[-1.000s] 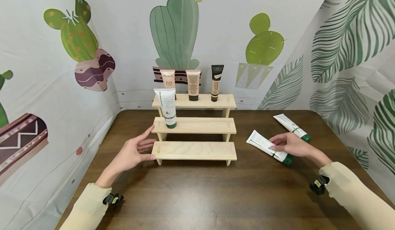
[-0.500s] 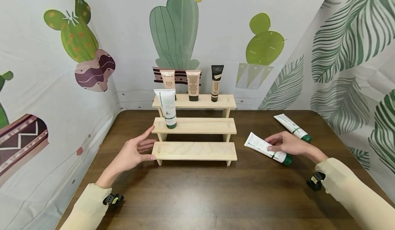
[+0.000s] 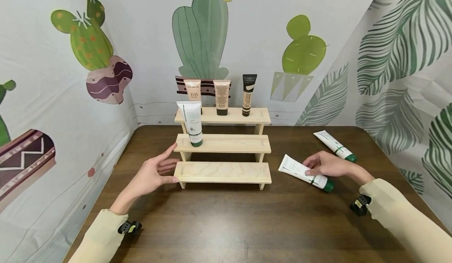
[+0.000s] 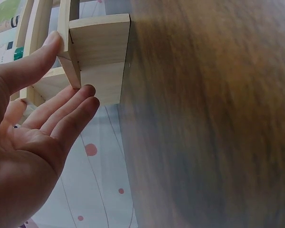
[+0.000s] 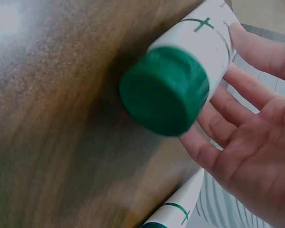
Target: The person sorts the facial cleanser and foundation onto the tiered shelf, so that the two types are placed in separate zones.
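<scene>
In the head view, my right hand [image 3: 329,164] pinches a white squeeze tube [image 3: 294,167] with a green cap between thumb and fingers, to the right of the shelf. The right wrist view shows its green cap [image 5: 164,92] close to the camera, with the fingers behind the tube. My left hand [image 3: 152,175] is at the left end of a three-step wooden display shelf [image 3: 222,173]. Its thumb [image 4: 40,59] lies against a step's edge and its fairly straight fingers [image 4: 69,118] reach along the shelf's side.
A white tube [image 3: 190,124] stands cap down on the middle step. On the top step stand two pink tubes, one a BB tube [image 3: 194,92], and a black-topped tube [image 3: 248,94]. Another white tube [image 3: 333,145] lies on the brown table [image 3: 226,224] behind my right hand.
My right hand has shifted slightly left with the tube, whose flat end has swung a little left and toward the front. My left hand and the shelf have stayed put.
</scene>
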`<action>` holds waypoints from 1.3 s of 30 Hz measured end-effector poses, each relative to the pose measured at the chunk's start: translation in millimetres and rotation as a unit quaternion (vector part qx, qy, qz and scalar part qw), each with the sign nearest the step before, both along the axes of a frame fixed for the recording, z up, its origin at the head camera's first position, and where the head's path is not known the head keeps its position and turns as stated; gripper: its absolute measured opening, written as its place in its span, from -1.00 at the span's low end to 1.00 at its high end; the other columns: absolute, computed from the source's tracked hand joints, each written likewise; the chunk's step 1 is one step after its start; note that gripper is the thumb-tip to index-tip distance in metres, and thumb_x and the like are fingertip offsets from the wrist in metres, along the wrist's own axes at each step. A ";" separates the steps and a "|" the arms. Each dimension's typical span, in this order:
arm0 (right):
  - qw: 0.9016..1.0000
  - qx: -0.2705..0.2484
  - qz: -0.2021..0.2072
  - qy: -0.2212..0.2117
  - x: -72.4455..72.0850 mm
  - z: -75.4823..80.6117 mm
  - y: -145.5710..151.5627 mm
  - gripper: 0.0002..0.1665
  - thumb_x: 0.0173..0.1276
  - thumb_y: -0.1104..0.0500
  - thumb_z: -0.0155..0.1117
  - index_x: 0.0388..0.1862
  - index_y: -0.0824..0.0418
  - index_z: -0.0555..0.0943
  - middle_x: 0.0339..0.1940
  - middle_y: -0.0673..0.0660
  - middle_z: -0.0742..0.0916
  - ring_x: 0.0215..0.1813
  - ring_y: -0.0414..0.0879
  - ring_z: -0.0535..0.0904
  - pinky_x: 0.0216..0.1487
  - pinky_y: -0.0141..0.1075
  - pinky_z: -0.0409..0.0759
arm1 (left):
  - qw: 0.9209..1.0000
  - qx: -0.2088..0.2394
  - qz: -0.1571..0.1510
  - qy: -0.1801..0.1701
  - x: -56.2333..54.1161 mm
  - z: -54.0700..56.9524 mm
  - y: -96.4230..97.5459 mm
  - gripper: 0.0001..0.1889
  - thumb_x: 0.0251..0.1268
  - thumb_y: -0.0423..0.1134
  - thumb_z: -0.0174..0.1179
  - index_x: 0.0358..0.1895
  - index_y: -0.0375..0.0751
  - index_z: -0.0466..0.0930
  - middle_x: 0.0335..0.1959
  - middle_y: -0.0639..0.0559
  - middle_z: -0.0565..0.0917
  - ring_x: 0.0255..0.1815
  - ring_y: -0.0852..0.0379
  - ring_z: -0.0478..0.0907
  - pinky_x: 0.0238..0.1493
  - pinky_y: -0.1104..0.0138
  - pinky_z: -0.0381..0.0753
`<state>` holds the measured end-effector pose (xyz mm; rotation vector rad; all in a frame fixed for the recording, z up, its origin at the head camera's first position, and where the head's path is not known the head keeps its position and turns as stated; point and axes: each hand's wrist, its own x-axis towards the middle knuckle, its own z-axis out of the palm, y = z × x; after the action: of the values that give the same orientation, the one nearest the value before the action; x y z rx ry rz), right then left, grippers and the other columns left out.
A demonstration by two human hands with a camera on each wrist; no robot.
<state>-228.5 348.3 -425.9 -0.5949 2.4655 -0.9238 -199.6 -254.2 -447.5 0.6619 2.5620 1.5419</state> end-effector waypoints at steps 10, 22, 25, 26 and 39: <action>0.999 0.008 0.036 -0.018 -3.6 3.6 -4.3 -0.56 0.40 0.24 0.47 0.11 0.55 0.67 -0.12 0.10 0.80 -0.15 -0.05 0.65 -0.21 -0.38 0.64 | 1.000 -0.001 -0.001 0.005 -0.5 -0.4 0.3 0.18 0.06 -0.51 0.60 0.72 0.10 0.10 0.27 -0.41 0.63 0.26 -0.21 0.64 0.26 0.02 0.67; 0.999 0.011 0.045 -0.027 -5.1 3.5 -5.8 -0.58 0.33 0.22 0.54 0.07 0.46 0.73 -0.15 0.09 0.82 -0.19 -0.08 0.70 -0.20 -0.37 0.68 | 1.000 -0.004 -0.001 0.010 -0.4 -1.6 0.1 0.18 0.05 -0.51 0.61 0.72 0.10 0.11 0.26 -0.38 0.64 0.25 -0.22 0.65 0.24 0.00 0.67; 0.999 0.011 0.043 -0.020 -3.4 4.6 -7.3 -0.58 0.30 0.21 0.57 0.04 0.44 0.74 -0.15 0.08 0.82 -0.15 -0.08 0.72 -0.17 -0.36 0.70 | 1.000 -0.004 -0.001 0.011 -1.0 -1.5 -0.2 0.18 0.04 -0.51 0.61 0.72 0.10 0.11 0.25 -0.39 0.64 0.25 -0.22 0.65 0.24 0.00 0.68; 0.999 0.013 0.041 -0.016 -2.9 5.2 -8.3 -0.59 0.29 0.21 0.58 0.03 0.43 0.74 -0.15 0.07 0.82 -0.15 -0.08 0.72 -0.17 -0.36 0.70 | 1.000 -0.004 -0.001 0.011 -1.1 -1.3 -0.2 0.18 0.04 -0.51 0.61 0.72 0.10 0.11 0.25 -0.39 0.64 0.24 -0.22 0.65 0.24 -0.01 0.67; 1.000 -0.009 0.017 0.004 9.3 12.9 -13.7 -0.54 0.18 0.29 0.64 0.02 0.50 0.75 -0.23 0.10 0.84 -0.24 -0.10 0.73 -0.27 -0.39 0.70 | 1.000 -0.004 -0.004 0.008 0.7 0.6 0.5 0.17 0.06 -0.51 0.60 0.72 0.06 0.10 0.26 -0.38 0.64 0.25 -0.23 0.65 0.24 0.01 0.68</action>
<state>-219.2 334.6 -412.9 -0.6450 2.4485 -0.9344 -198.9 -253.7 -446.9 0.6854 2.5737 1.5293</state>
